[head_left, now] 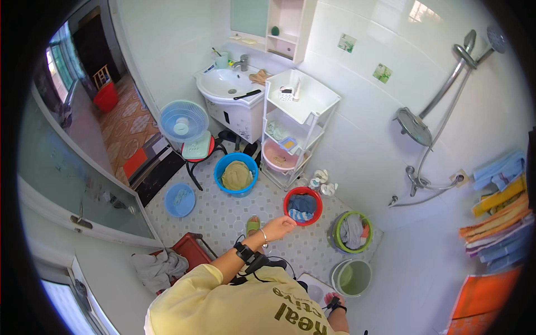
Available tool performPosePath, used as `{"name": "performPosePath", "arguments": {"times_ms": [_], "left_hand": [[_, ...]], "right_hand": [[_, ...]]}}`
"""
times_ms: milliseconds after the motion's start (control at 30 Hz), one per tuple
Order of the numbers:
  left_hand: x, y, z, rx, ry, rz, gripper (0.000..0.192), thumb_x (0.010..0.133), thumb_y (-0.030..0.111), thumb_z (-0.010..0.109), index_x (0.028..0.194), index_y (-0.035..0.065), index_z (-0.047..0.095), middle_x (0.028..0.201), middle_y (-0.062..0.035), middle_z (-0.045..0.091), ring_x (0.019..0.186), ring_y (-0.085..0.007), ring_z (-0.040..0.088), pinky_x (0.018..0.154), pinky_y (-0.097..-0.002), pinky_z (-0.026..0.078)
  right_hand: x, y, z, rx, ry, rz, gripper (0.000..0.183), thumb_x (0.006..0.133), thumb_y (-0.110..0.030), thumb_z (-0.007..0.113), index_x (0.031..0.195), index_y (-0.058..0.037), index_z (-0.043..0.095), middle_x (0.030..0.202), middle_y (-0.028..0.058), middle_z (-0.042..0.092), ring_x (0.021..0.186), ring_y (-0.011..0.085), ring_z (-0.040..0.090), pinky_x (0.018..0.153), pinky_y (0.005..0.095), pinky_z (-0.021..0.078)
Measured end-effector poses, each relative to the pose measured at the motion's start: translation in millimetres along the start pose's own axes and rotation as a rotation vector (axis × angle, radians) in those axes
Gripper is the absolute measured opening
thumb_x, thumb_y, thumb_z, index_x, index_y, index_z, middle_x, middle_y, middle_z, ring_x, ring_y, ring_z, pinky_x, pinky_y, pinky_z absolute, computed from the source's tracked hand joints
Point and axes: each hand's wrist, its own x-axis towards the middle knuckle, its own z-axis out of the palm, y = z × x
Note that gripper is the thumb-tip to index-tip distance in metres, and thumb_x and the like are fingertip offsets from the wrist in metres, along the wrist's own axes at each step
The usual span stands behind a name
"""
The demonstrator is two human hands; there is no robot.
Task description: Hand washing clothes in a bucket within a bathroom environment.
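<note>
My left hand (281,228), with a bracelet and a black wrist strap, reaches across my body with its fingers curled and nothing visible in them. It is beside the near rim of a red basin (320,205) holding dark blue and striped cloth; contact is unclear. Low on the right, my right hand (335,299), also with a black wrist strap, is beside a white stool-like surface (310,279) and a pale green bucket (354,278); its grip is unclear. A lime-rimmed bucket (368,238) of grey cloth stands farther off. A blue basin (217,178) holds tan cloth.
A fan (182,122) stands by a red-seated stool (197,155). Ahead are a washbasin (217,86) and a white shelf rack (322,98). A light-blue basin (169,201) is near the glass door (75,167). Towels (498,217) and a shower (444,92) are at right.
</note>
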Motion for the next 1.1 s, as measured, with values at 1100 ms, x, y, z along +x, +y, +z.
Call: {"name": "performPosePath", "arguments": {"times_ms": [1100], "left_hand": [[-2, 10, 3, -0.026, -0.027, 0.014, 0.022, 0.080, 0.014, 0.051, 0.099, 0.0030, 0.054, 0.087, -0.0025, 0.058, 0.072, -0.0068, 0.052, 0.064, -0.0201, 0.044]], "right_hand": [[5, 3, -3, -0.006, 0.009, -0.091, 0.021, 0.083, -0.015, 0.041, 0.100, -0.0026, 0.042, 0.085, 0.0120, 0.055, 0.071, 0.0285, 0.055, 0.064, 0.0464, 0.0474]]}}
